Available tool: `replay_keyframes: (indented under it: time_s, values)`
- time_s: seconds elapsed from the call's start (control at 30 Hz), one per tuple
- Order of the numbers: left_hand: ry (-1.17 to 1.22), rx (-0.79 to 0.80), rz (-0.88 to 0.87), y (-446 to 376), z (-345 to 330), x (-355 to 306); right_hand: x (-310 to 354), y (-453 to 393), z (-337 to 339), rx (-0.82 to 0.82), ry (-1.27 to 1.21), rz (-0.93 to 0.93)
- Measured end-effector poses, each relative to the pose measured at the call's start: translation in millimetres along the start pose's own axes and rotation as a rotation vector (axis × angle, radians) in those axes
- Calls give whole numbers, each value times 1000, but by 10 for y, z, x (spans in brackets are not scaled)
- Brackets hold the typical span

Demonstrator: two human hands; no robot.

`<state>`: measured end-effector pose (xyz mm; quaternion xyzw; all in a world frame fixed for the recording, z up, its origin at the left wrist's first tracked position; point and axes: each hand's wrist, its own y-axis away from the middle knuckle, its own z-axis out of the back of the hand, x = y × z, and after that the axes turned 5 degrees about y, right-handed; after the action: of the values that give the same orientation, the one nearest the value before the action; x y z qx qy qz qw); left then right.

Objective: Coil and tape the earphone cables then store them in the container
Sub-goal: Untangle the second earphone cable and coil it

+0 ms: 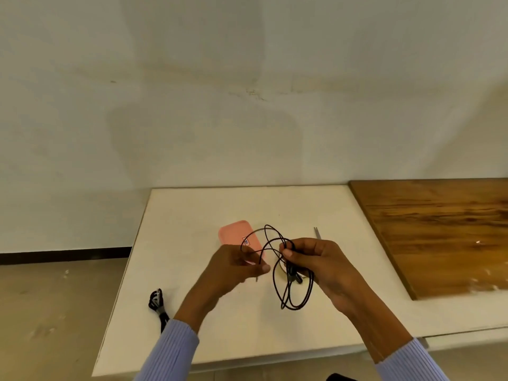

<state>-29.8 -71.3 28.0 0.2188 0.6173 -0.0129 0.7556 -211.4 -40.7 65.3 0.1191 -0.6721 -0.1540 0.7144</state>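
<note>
Above the white table [192, 270], the left hand [233, 270] and right hand [321, 262] are each pinching the black earphone cable [277, 270], near the pink container [236, 237].

Dim, soft light; faint wall shadows, slight blur, wide-angle bending at edges.

Left hand [233, 266] and right hand [316, 259] raised — both pinching.
</note>
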Motion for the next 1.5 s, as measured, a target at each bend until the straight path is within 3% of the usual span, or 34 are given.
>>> replay_keyframes:
  time_s: [0.17, 0.4, 0.6, 0.7, 0.87, 1.07, 1.5]
  values:
    - [136, -134, 26, 108, 172, -92, -147, -92, 161, -188, 344, 129]
    - [194, -58, -84, 201, 118, -204, -226, -109, 228, -102, 547, 234]
    - [319, -51, -119, 201, 85, -276, -184, -97, 255, -178, 729, 368]
    - [338, -39, -131, 204, 67, -302, -109, -45, 211, -162, 691, 451]
    - [302, -11, -147, 206, 6, -314, 54, 85, 2, 68, 512, 541]
    - [302, -9, -139, 196, 53, -283, 42, 46, -158, 50, 348, 553]
    - [291, -53, -137, 226, 171, -277, -13, -34, -206, 23, 489, 542]
